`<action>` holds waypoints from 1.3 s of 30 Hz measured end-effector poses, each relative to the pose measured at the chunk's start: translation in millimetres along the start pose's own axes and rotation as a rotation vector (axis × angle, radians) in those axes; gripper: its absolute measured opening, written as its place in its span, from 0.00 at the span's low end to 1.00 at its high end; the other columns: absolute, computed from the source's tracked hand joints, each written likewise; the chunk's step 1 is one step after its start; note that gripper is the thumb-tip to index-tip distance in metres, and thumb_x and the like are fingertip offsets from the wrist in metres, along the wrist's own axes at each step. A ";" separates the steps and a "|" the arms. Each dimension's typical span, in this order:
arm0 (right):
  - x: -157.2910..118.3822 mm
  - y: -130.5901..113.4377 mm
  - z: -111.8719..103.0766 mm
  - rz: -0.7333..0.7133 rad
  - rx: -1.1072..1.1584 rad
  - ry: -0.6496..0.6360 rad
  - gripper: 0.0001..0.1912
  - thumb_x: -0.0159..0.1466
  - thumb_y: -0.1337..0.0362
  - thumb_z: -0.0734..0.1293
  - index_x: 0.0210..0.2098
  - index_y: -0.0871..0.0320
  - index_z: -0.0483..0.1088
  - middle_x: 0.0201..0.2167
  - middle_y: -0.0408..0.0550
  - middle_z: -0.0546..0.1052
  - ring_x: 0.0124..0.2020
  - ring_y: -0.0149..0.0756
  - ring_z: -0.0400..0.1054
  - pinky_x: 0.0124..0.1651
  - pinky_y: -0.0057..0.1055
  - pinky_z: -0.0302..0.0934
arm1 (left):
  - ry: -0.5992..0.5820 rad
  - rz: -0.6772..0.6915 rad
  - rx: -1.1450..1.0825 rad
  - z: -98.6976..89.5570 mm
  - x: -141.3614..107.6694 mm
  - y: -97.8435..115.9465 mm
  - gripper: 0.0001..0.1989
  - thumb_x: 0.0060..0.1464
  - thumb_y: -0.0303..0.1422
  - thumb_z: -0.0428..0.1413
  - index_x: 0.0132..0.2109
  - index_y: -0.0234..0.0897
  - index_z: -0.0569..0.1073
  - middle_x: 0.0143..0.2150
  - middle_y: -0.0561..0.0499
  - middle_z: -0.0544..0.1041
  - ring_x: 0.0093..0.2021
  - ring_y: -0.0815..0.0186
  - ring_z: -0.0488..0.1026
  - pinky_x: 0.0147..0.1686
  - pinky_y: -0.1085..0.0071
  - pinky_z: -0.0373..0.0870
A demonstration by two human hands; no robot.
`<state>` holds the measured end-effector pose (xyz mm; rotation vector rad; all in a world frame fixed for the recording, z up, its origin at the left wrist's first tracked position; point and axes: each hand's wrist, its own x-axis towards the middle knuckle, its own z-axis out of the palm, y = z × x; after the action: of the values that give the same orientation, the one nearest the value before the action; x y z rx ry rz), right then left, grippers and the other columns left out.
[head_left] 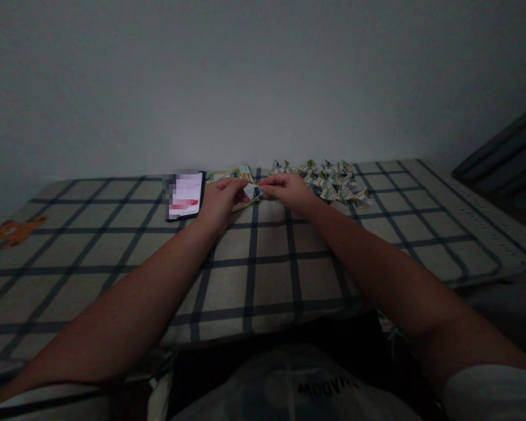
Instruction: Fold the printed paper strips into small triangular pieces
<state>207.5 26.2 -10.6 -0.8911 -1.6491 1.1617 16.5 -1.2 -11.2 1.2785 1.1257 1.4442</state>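
Note:
Between my two hands is a small piece of printed paper [253,192], folded, with dark print on white. My left hand [222,199] pinches its left side, and my right hand [289,190] pinches its right side with thumb and fingertips. Under and behind the left hand lies a stack of colourful printed paper [228,174], partly covered by the fingers. Just beyond the right hand sits a spread of several small folded paper pieces [333,178] with pointed corners, in the same kind of print.
A phone [186,196] with a lit screen lies left of my left hand. An orange flat object [15,230] is at the table's far left. The checked cloth [272,275] covers the table, which meets a grey wall. Dark fabric [508,143] stands at right.

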 end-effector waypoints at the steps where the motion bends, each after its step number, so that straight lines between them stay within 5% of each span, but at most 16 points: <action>1: 0.2 0.7 -1.1 0.002 0.008 0.007 0.10 0.56 0.63 0.76 0.37 0.60 0.81 0.29 0.45 0.81 0.32 0.30 0.72 0.40 0.28 0.69 | -0.028 -0.006 -0.011 -0.5 0.4 -0.4 0.16 0.45 0.46 0.69 0.31 0.37 0.81 0.26 0.51 0.77 0.26 0.67 0.71 0.31 0.70 0.70; 8: 0.3 4.9 -5.9 0.023 0.022 0.010 0.11 0.57 0.63 0.76 0.39 0.60 0.82 0.33 0.47 0.82 0.34 0.31 0.74 0.44 0.31 0.71 | -0.075 0.033 0.049 -3.7 0.7 -1.3 0.25 0.41 0.54 0.71 0.35 0.36 0.84 0.30 0.48 0.81 0.30 0.66 0.75 0.34 0.70 0.73; 13: -1.4 2.9 -4.3 0.000 0.042 0.030 0.13 0.56 0.60 0.77 0.38 0.60 0.81 0.37 0.49 0.83 0.38 0.33 0.76 0.49 0.34 0.73 | -0.153 -0.003 -0.015 1.3 -8.8 7.9 0.25 0.41 0.52 0.72 0.39 0.37 0.84 0.43 0.46 0.83 0.36 0.65 0.78 0.39 0.68 0.78; 19: -0.9 4.8 -3.4 0.011 0.062 0.034 0.14 0.54 0.60 0.79 0.37 0.59 0.80 0.35 0.47 0.83 0.36 0.32 0.75 0.47 0.33 0.73 | -0.178 -0.012 0.051 -0.1 -8.7 6.8 0.21 0.43 0.50 0.72 0.33 0.37 0.82 0.32 0.48 0.81 0.33 0.64 0.77 0.37 0.68 0.76; 24: -2.7 6.9 -2.6 0.022 -0.010 -0.003 0.15 0.57 0.58 0.76 0.39 0.61 0.81 0.33 0.48 0.82 0.35 0.32 0.74 0.43 0.32 0.71 | -0.138 0.145 0.258 -3.3 -5.8 4.6 0.17 0.50 0.47 0.67 0.28 0.37 0.80 0.27 0.50 0.78 0.31 0.65 0.74 0.36 0.68 0.70; 31: -7.3 0.2 -3.7 -0.064 -0.132 -0.015 0.12 0.58 0.57 0.73 0.34 0.61 0.81 0.29 0.47 0.81 0.32 0.32 0.72 0.40 0.30 0.68 | -0.175 0.061 0.152 -0.5 -6.1 2.0 0.19 0.47 0.49 0.69 0.30 0.37 0.79 0.28 0.50 0.78 0.31 0.64 0.75 0.36 0.68 0.72; 39: -7.8 3.2 -0.9 -0.052 -0.163 -0.047 0.18 0.62 0.50 0.71 0.31 0.59 0.79 0.27 0.46 0.80 0.30 0.32 0.72 0.37 0.29 0.65 | -0.112 0.173 0.290 -8.2 -1.0 -0.4 0.17 0.51 0.47 0.67 0.30 0.37 0.80 0.26 0.50 0.78 0.28 0.66 0.72 0.32 0.70 0.67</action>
<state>211.2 20.3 -15.5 -0.9220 -1.8147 1.0312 8.5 -2.7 -12.3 1.6742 1.2038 1.3467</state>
